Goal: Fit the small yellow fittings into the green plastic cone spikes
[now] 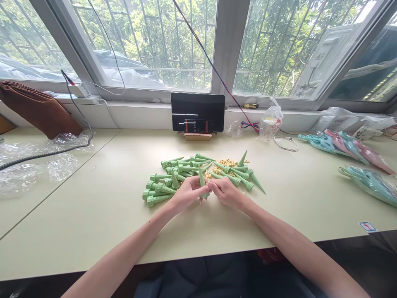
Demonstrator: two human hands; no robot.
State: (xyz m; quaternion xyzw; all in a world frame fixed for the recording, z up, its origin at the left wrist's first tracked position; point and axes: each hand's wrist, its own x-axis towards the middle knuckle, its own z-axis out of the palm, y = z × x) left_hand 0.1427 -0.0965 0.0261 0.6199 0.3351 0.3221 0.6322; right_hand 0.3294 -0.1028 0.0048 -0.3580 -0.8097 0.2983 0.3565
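The left arm slants in, its hand [187, 192] wrapped around a green spike [202, 179] held nearly upright, point up, tapering from a wide base, in front of loose spikes [159, 188]. Opposite, the right hand [228, 191] meets it with fingers pinched together; what they grip, I cannot tell.
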